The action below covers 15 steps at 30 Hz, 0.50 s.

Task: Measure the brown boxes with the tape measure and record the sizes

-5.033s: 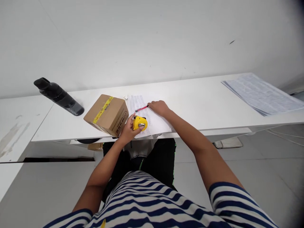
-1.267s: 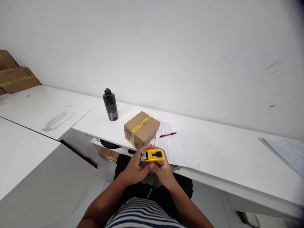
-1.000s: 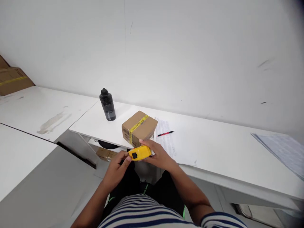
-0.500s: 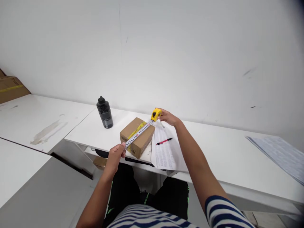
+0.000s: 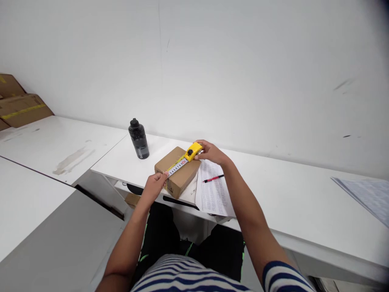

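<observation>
- Left hand [image 5: 154,186], below left of frame centre, pinching the blade [image 5: 176,167] near its end.
- Box [image 5: 182,178], mid-frame, beneath the blade.
- Tape measure [image 5: 193,151], frame centre, just left of the right hand [image 5: 212,154], which grips it.

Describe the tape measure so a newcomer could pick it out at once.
On the long white table, find the cardboard box right of the black bottle. Over its top, a numbered blade runs from the left hand to the tape measure in the right hand. Chunky and bright yellow, it stands apart from the box and the thin red-and-black pen.
</observation>
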Each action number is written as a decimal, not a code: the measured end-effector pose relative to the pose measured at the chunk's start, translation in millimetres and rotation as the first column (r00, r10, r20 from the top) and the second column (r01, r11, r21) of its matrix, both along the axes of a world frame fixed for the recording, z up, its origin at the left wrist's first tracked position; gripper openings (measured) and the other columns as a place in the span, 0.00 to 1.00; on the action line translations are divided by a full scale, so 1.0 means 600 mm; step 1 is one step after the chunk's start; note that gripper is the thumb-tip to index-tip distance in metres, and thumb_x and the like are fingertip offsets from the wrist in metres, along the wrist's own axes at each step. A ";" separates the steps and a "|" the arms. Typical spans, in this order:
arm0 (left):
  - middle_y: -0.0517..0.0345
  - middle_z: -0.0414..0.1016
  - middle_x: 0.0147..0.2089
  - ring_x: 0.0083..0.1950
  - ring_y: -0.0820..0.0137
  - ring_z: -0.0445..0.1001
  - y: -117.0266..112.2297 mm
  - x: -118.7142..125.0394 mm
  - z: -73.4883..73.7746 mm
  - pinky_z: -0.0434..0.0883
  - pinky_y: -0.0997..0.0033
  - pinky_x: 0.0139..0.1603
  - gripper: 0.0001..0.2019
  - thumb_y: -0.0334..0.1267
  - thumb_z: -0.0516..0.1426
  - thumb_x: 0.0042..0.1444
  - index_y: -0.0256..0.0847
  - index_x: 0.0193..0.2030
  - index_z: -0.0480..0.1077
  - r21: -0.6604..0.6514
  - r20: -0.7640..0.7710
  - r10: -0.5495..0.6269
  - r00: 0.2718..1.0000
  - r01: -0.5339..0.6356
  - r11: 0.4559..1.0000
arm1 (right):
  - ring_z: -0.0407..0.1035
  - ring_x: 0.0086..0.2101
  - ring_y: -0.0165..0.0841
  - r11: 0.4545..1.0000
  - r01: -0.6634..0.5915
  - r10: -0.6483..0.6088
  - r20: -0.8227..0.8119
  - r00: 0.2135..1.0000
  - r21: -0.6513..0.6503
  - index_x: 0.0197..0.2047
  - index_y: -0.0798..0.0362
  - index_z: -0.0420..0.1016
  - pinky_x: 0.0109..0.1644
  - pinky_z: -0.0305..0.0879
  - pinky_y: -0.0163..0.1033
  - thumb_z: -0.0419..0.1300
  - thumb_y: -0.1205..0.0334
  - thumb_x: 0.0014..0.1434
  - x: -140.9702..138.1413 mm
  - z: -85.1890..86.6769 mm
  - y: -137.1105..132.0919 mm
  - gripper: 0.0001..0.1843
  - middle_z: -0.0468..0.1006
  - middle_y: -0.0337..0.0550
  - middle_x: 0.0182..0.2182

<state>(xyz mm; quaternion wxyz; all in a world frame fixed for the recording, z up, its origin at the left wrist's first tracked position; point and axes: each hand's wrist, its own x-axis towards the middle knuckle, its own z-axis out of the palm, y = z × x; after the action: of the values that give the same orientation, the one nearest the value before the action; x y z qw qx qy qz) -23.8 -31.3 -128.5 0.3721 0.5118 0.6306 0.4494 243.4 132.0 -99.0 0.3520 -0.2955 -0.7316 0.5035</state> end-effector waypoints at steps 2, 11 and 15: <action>0.64 0.63 0.21 0.25 0.74 0.59 -0.002 -0.019 0.032 0.58 0.72 0.30 0.23 0.57 0.57 0.53 0.41 0.20 0.64 0.049 -0.053 -0.009 0.999 0.012 0.999 | 0.73 0.43 0.38 0.987 0.121 -0.132 0.100 0.986 0.109 0.51 0.48 0.69 0.49 0.70 0.46 0.75 0.53 0.45 0.021 0.011 -0.043 0.33 0.78 0.41 0.42; 0.58 0.72 0.31 0.34 0.68 0.68 0.169 -0.075 0.114 0.63 0.70 0.38 0.19 0.56 0.56 0.57 0.41 0.29 0.68 0.074 -0.304 -0.229 0.925 0.263 0.962 | 0.70 0.33 0.35 0.626 0.568 -0.641 -0.063 0.765 0.534 0.48 0.46 0.70 0.31 0.70 0.40 0.66 0.49 0.58 0.002 -0.052 -0.297 0.18 0.75 0.45 0.41; 0.56 0.74 0.30 0.32 0.67 0.68 0.198 -0.061 0.075 0.61 0.70 0.33 0.23 0.61 0.60 0.51 0.40 0.28 0.68 -0.034 -0.419 -0.145 0.896 0.144 0.989 | 0.68 0.28 0.35 0.572 0.674 -0.742 -0.056 0.668 0.467 0.51 0.48 0.72 0.30 0.70 0.43 0.64 0.45 0.59 -0.036 -0.073 -0.290 0.22 0.76 0.45 0.38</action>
<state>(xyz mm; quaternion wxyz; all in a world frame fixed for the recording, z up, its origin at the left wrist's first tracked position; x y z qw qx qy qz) -60.4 87.6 -83.4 0.2605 0.6414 0.6566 0.2994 222.0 -42.2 -142.5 0.5274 -0.5098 -0.6702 0.1130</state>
